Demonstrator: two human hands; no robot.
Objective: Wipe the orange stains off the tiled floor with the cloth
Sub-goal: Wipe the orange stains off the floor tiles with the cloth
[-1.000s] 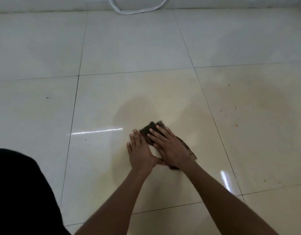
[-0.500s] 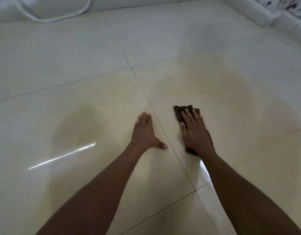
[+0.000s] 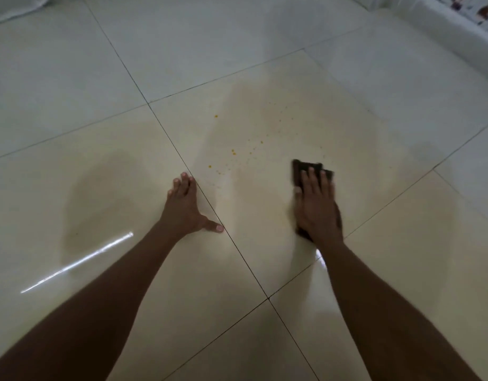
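Small orange stains point(image 3: 233, 152) are scattered over one glossy cream floor tile point(image 3: 265, 119), between my two hands and a little beyond them. A dark brown cloth point(image 3: 306, 167) lies flat on that tile at its right side. My right hand point(image 3: 317, 204) presses flat on the cloth with fingers spread, covering most of it. My left hand point(image 3: 185, 207) rests flat on the floor by the tile joint, left of the stains, holding nothing. The stains nearest the cloth sit to its left.
A white raised edge point(image 3: 441, 28) with patterned fabric point(image 3: 482, 9) runs along the far right. White material point(image 3: 12, 6) lies at the far left corner. Dark grout lines cross the floor, and a bright light streak point(image 3: 78, 262) reflects at the left.
My right hand has slid the cloth to the right, off the middle tile onto the stained tile. My left hand has let go of the cloth and rests on the floor. The view has swung right.
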